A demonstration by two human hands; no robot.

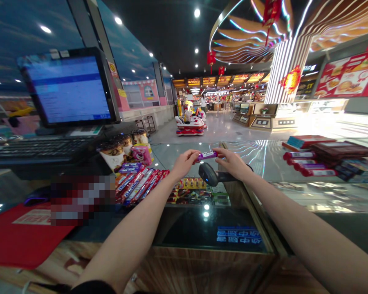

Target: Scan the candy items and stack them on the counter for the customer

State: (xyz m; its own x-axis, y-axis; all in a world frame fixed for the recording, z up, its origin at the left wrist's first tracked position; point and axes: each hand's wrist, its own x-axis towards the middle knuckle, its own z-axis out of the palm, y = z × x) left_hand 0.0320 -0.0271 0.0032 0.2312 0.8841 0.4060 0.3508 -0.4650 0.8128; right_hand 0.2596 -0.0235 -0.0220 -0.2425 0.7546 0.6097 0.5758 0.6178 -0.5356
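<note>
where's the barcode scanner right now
In the head view, the barcode scanner is just right of centre, below the purple roll held between the left hand and right hand.

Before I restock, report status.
Both hands on slim purple candy roll, one per end. Black handheld scanner just below it. Red-and-blue candy sticks left of scanner.

You can read "mentos" on the red and blue candy rolls [141, 183] at your left. The blue lettering [239, 234] in the desk glass shows "中"; its other characters are unclear. Print on the purple roll [207, 155] you hold and on the monitor [70, 90] is too small or blurred to read.
</note>
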